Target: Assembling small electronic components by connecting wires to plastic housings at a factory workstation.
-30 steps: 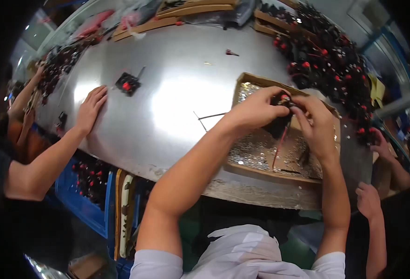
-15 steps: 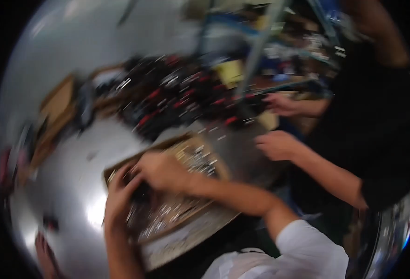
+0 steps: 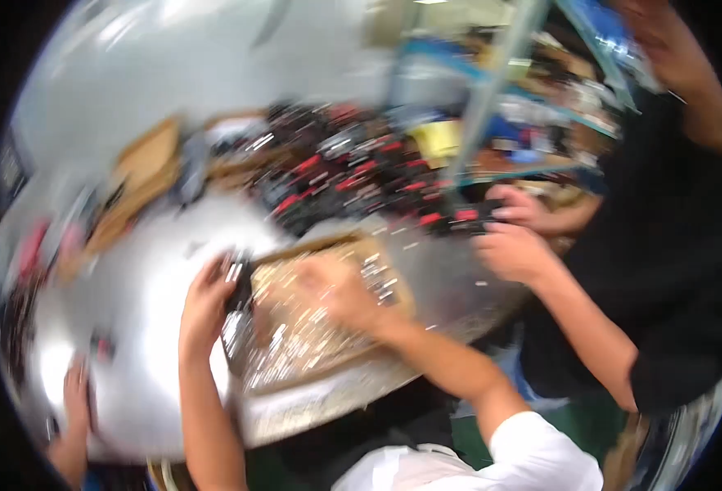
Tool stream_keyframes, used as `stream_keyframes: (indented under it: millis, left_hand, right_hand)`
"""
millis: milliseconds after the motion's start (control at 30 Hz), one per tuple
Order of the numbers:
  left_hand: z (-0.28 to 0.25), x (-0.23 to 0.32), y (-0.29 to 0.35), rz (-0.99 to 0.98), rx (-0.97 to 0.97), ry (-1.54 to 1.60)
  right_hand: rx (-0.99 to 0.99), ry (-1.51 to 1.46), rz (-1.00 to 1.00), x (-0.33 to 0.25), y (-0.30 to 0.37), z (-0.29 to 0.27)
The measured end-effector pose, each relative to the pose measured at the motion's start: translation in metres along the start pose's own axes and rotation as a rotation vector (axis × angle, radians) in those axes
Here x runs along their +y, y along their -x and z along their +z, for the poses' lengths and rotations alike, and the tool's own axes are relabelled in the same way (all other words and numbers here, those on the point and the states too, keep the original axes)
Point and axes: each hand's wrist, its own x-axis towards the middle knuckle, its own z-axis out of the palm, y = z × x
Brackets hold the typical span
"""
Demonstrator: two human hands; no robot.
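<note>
My left hand (image 3: 206, 301) is closed around a dark, black part (image 3: 239, 282), held at the left edge of a shallow brown tray (image 3: 406, 299). Motion blur hides what kind of part it is. Inside the tray lie many small shiny metal pieces (image 3: 295, 348), too smeared to name. Over the tray's middle hovers or rests my right hand (image 3: 334, 288), apart from the left one. Its fingers are blurred, so whether they pinch a piece does not show.
Black and red parts (image 3: 353, 168) are heaped on the metal table (image 3: 144, 323) behind the tray. On the right, a co-worker in black handles a dark part with both hands (image 3: 515, 250). Another person's hand (image 3: 76, 389) is at the left edge. A blue-framed rack (image 3: 500, 82) stands behind.
My hands were together at the tray's left side; now they are apart. The right has moved right over the metal pieces, while the left keeps the black part. The whole view has shifted.
</note>
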Motion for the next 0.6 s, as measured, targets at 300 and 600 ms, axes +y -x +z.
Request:
stream_keyframes:
  millis: [300,600]
  left_hand:
    - [-0.135,0.045,0.037,-0.015,0.561,-0.747]
    - [-0.086,0.052,0.018,0.365,0.629,-1.239]
  right_hand:
    - [0.112,-0.044,0.14,0.009,0.03,-0.039]
    - [0.167,-0.142,0.181,0.013,0.031,-0.045]
